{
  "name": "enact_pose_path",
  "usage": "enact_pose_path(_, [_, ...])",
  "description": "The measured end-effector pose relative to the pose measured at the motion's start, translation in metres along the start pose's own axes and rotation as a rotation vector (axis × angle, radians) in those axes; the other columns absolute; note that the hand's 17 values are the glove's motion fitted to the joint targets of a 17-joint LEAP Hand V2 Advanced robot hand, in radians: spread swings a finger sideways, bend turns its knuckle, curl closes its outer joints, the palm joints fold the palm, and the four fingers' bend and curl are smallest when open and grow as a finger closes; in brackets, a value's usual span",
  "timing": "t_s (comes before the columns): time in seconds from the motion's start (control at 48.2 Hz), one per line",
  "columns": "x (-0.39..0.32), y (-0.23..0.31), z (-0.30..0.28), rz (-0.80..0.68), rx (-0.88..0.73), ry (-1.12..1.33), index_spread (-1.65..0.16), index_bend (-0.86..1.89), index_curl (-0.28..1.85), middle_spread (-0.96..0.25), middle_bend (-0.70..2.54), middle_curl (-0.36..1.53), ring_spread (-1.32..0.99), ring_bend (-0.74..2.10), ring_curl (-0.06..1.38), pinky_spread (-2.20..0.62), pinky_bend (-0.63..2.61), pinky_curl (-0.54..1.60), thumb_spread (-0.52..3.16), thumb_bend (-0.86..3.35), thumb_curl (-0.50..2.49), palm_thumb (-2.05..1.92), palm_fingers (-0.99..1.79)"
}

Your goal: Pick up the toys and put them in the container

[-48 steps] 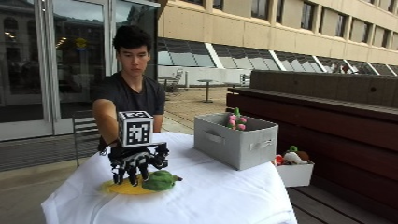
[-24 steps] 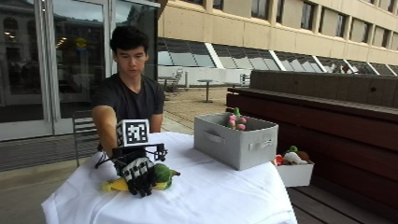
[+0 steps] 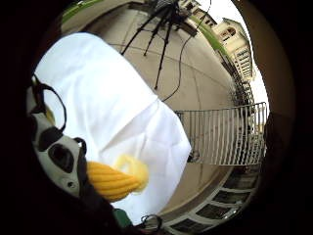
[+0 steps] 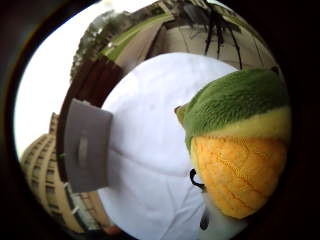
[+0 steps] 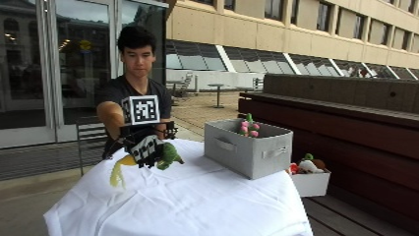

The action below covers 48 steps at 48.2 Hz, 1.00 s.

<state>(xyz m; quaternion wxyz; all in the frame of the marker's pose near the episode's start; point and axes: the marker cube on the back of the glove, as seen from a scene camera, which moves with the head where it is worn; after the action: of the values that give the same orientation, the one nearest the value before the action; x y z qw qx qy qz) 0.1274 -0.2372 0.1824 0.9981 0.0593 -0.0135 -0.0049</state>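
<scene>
A surface (image 5: 196,206) draped in white cloth is carrying a grey fabric container (image 5: 247,146) near its far right corner, with a pink toy already poking out. The gloved right hand (image 5: 147,147) is holding a plush corn toy (image 5: 169,155) above the surface's left side, fingers curled around it. Best now: carry it across, clear the container's rim, then release above the opening.
</scene>
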Motion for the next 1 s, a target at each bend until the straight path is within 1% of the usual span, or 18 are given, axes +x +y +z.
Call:
enact_pose_path(0.166, [-0.042, -0.005, -0.102, -0.021, 0.089, 0.015, -0.19, 0.65, 0.45, -0.26, 1.15, 0.66, -0.32, 1.41, 0.51, -0.45, 0.93, 0.41, 0.47, 0.13, 0.60, 0.75, 1.18])
enact_pose_path(0.27, [-0.074, -0.007, -0.153, -0.048, 0.140, 0.005, -0.21, 0.59, 0.47, -0.27, 1.17, 0.67, -0.33, 1.43, 0.51, -0.45, 0.95, 0.43, 0.51, 0.13, 0.64, 0.74, 1.17])
enact_pose_path(0.415, [-0.131, 0.006, -0.214, -0.072, 0.211, -0.017, -0.23, 0.55, 0.50, -0.27, 1.18, 0.68, -0.33, 1.44, 0.52, -0.45, 0.96, 0.44, 0.55, 0.12, 0.68, 0.72, 1.16])
enact_pose_path(0.539, [-0.210, 0.021, -0.261, -0.123, 0.275, -0.045, -0.25, 0.51, 0.54, -0.27, 1.19, 0.68, -0.32, 1.44, 0.52, -0.45, 0.96, 0.44, 0.58, 0.12, 0.73, 0.72, 1.16])
enact_pose_path(0.663, [-0.280, 0.033, -0.277, -0.181, 0.303, -0.036, -0.27, 0.48, 0.59, -0.28, 1.19, 0.68, -0.33, 1.44, 0.51, -0.45, 0.96, 0.44, 0.61, 0.11, 0.76, 0.71, 1.16])
enact_pose_path(0.746, [-0.335, 0.045, -0.277, -0.225, 0.299, -0.015, -0.28, 0.46, 0.63, -0.28, 1.19, 0.68, -0.33, 1.44, 0.51, -0.45, 0.95, 0.44, 0.62, 0.10, 0.79, 0.71, 1.16])
enact_pose_path(0.892, [-0.404, 0.063, -0.257, -0.256, 0.257, -0.033, -0.29, 0.42, 0.69, -0.28, 1.18, 0.68, -0.33, 1.44, 0.51, -0.45, 0.95, 0.44, 0.64, 0.08, 0.82, 0.69, 1.15])
enact_pose_path(0.995, [-0.428, 0.065, -0.234, -0.211, 0.184, -0.025, -0.30, 0.37, 0.74, -0.28, 1.17, 0.68, -0.33, 1.44, 0.51, -0.45, 0.94, 0.44, 0.65, 0.06, 0.84, 0.68, 1.15])
